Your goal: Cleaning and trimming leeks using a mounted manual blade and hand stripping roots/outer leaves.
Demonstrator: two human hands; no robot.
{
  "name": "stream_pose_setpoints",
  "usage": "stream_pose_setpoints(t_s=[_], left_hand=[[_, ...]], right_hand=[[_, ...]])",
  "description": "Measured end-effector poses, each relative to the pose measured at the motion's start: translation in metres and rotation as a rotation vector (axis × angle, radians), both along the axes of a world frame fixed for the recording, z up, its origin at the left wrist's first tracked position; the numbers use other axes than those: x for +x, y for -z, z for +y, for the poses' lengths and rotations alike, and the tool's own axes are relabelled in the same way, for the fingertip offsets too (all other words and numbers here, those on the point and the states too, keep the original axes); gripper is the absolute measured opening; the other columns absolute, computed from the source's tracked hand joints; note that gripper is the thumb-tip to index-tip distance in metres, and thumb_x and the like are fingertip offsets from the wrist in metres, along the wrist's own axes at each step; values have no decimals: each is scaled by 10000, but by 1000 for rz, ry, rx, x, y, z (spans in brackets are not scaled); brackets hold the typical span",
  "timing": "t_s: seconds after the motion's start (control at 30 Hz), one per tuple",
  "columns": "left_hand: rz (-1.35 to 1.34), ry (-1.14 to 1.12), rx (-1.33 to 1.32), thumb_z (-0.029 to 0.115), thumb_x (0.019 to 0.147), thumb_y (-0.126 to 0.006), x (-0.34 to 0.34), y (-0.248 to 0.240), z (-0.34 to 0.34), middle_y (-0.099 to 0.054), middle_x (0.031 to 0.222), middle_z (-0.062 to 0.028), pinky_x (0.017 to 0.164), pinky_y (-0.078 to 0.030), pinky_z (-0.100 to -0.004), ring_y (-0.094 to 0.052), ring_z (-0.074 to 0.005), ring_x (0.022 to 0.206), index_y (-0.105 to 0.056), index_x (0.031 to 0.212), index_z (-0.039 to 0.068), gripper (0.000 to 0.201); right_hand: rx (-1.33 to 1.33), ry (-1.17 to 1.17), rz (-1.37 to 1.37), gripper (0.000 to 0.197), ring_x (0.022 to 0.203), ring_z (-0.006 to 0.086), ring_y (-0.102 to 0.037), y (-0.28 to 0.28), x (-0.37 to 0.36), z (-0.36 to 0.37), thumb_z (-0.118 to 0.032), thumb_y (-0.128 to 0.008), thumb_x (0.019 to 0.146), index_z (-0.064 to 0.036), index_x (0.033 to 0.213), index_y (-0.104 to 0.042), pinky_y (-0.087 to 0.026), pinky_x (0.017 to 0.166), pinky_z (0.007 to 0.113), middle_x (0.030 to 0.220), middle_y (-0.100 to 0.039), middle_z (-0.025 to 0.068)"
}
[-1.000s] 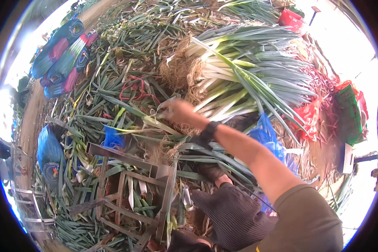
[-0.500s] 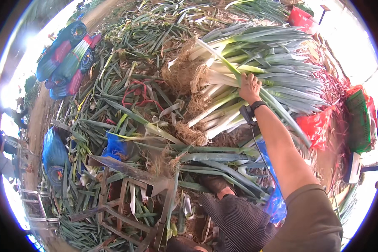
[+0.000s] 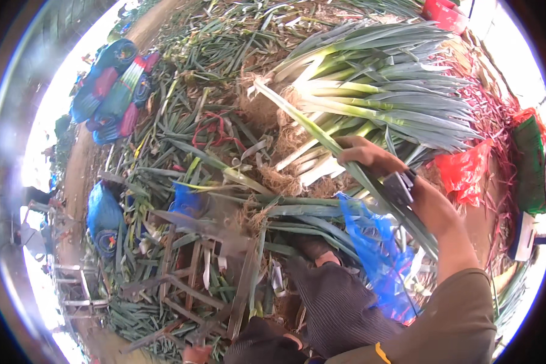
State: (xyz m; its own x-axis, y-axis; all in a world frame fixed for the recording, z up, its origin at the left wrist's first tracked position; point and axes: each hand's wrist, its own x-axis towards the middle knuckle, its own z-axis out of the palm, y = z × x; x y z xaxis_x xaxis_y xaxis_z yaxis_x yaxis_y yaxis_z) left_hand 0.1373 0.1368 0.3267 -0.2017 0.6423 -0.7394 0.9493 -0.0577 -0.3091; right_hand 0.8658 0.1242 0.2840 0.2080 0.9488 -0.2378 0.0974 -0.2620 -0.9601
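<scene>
My right hand point(image 3: 370, 155) is closed round a long leek point(image 3: 300, 118), which slants from its white root end at the upper left to its green leaves by my forearm. Just beyond lies a big heap of leeks point(image 3: 400, 100), their roots to the left and leaves to the right. On my right wrist sits a dark strapped device point(image 3: 399, 187). My left hand point(image 3: 197, 353) shows only in part at the lower edge, blurred, and its fingers cannot be made out.
A metal-and-wood frame point(image 3: 194, 273) stands at the lower left among loose leaves. Blue plastic point(image 3: 376, 255) lies beside my knee. Rolled net bags point(image 3: 112, 85) are stacked at the far left. A red bag point(image 3: 465, 173) and red strings point(image 3: 476, 115) lie to the right.
My right hand has drawn the leek off the heap, toward me and slightly right. My left hand has come into view at the lower edge.
</scene>
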Motion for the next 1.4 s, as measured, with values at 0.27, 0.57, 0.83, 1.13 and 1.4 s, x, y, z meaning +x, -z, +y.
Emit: stream_pose_setpoints(t_s=[0.27,0.57,0.83,1.13,1.4], left_hand=[[-487,803,1204,146,690,-807,206,-169,35,-463,1417,-167,1041,-346,-495,-442,-370,1289,-523,1337,73,711],[-577,1134,1298,189,810,-612,257,-181,33,-509,662,5,533,-451,-316,-569,-149,597,-590,887,106,115],[-603,578,1545,191,828,-608,229,-187,28,-589,727,-19,592,-476,-341,-633,-183,690,-560,831,121,85],[-560,361,1449,203,858,-610,156,-136,-17,-601,817,-49,593,-503,-378,-648,-224,757,-530,1098,54,294],[-1190,-235,615,391,852,-710,95,-105,-70,-683,881,-208,682,-534,-438,-687,-382,824,-368,1351,50,694]], right_hand=[[238,-396,-86,661,1049,148,-556,-117,-73,-30,-66,-714,696,5,1323,-518,-454,936,315,1155,-640,97],[658,-388,-1219,614,988,355,-535,-199,-133,-40,-71,-707,579,-93,1185,-614,-411,912,459,1018,-567,161],[292,37,669,415,1073,239,-577,-127,-230,21,-316,-581,963,-74,1288,-491,-411,951,441,1217,-578,94],[304,115,951,201,726,175,-572,-181,-415,69,-282,-501,1012,-88,1066,-511,-498,705,367,823,-541,31],[433,76,1008,282,598,87,-466,-172,-457,92,-233,-584,977,-103,1217,-513,-410,526,241,786,-492,11]])
